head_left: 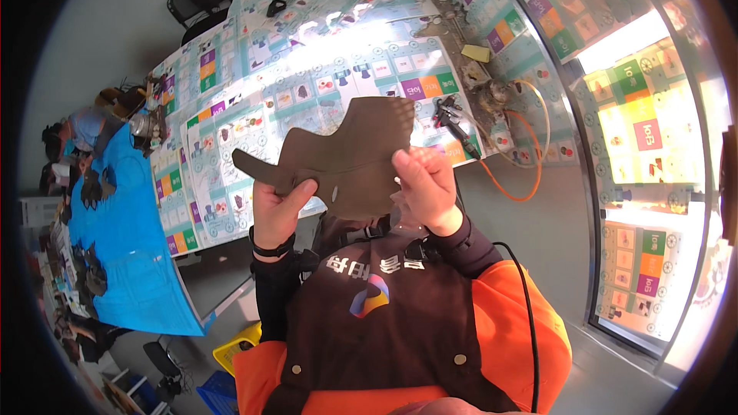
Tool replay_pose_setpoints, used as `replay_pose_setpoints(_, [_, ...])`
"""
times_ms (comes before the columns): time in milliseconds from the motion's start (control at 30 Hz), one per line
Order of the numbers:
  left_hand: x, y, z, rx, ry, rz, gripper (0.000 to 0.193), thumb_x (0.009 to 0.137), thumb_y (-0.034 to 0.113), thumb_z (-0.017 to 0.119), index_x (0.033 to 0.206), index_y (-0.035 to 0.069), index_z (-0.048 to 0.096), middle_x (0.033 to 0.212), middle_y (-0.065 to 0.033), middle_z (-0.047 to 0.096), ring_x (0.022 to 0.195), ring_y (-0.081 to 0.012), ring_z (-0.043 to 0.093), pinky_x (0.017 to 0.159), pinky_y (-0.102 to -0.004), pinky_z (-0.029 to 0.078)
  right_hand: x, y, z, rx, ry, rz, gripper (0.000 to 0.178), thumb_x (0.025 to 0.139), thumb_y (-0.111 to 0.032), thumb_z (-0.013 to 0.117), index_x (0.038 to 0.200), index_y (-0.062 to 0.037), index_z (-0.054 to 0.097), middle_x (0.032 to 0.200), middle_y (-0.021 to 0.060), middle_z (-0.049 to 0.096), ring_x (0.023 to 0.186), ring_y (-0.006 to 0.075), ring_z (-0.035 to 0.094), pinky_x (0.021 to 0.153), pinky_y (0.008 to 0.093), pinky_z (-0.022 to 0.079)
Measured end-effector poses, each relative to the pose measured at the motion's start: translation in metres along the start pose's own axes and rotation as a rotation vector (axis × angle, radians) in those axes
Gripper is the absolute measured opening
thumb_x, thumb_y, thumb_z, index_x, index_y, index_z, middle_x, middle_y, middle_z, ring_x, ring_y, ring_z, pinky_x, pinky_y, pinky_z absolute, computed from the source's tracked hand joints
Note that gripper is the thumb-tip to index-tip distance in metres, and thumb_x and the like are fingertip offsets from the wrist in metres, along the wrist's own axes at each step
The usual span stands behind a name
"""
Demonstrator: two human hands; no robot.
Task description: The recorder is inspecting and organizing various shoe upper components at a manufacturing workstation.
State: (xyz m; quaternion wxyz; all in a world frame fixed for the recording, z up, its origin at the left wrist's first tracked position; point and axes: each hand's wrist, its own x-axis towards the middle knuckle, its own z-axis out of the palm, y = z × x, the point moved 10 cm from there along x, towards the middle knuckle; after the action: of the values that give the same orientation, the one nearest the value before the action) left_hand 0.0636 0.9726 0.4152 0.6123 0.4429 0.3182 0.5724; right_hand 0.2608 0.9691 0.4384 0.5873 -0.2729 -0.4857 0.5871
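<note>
A flat dark-brown piece [346,157], cut like a shoe upper, is held up in front of my chest above the near table edge. It has a narrow tab at its left end, a row of ridges along its upper right edge and a small pale slit or mark low down. My left hand [280,215] grips its lower left part, thumb on top and fingers underneath. At its right edge my right hand [430,188] is closed, thumb and fingers pinching the border. Whether something small is also between those fingers I cannot make out.
Printed sheets cover the table [269,119]. An air-gun-like black tool [455,124] with an orange hose [507,196] lies at its right edge, near a yellow block [477,53]. Left stands a blue-covered table [134,253] with dark pieces. A yellow basket [234,347] sits below.
</note>
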Motion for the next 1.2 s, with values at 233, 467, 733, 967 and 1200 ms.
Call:
replay_pose_setpoints(233, [-0.009,-0.015,0.005,-0.174,0.112,-0.394,0.032,0.094,0.014,0.059,0.12,-0.003,0.053,0.104,-0.0106,0.066,0.088,-0.0175,0.068,0.07,-0.0317,0.059,0.006,0.019,-0.026,0.307,0.357,0.216,0.013,0.096,-0.01,0.053,0.092,-0.0023,0.063,0.077,-0.0005,0.057,0.069,0.007,0.053,0.064,0.0213,0.043])
replay_pose_setpoints(467, [-0.019,-0.014,0.024,-0.262,0.107,-0.481,0.033,0.098,0.014,0.052,0.127,-0.002,0.046,0.108,-0.0115,0.064,0.086,-0.0176,0.068,0.071,-0.0305,0.059,0.002,0.058,-0.02,0.506,0.367,0.573,0.03,0.093,-0.028,0.056,0.115,-0.0076,0.057,0.102,0.0046,0.066,0.091,0.0143,0.064,0.076,0.0283,0.052])
replay_pose_setpoints(733, [-0.028,-0.021,0.0,-0.222,0.186,-0.448,0.03,0.097,0.015,0.055,0.123,0.001,0.051,0.104,-0.0049,0.065,0.081,-0.0109,0.065,0.071,-0.0281,0.056,-0.019,0.083,-0.022,0.528,0.311,0.65,0.012,0.09,-0.019,0.061,0.099,-0.012,0.059,0.092,-0.0007,0.065,0.08,0.0095,0.065,0.055,0.0256,0.051])
replay_pose_setpoints(967, [-0.014,-0.03,0.011,-0.002,0.091,-0.365,0.028,0.095,0.015,0.058,0.118,0.0,0.058,0.104,-0.0034,0.066,0.085,-0.0088,0.062,0.073,-0.0251,0.052,-0.022,0.07,-0.024,0.312,0.134,0.57,0.022,0.086,0.0,0.063,0.108,-0.0049,0.062,0.102,0.005,0.066,0.087,0.0134,0.065,0.069,0.0265,0.053])
replay_pose_setpoints(1200, [-0.048,-0.047,-0.08,0.186,0.381,-0.167,0.026,0.09,0.005,0.061,0.115,-0.002,0.062,0.107,-0.0048,0.066,0.096,-0.0105,0.06,0.087,-0.0253,0.044,-0.008,0.152,-0.162,-0.608,-0.034,0.671,0.017,0.087,-0.013,0.062,0.098,-0.0007,0.064,0.084,0.0074,0.068,0.079,0.014,0.067,0.066,0.0264,0.052])
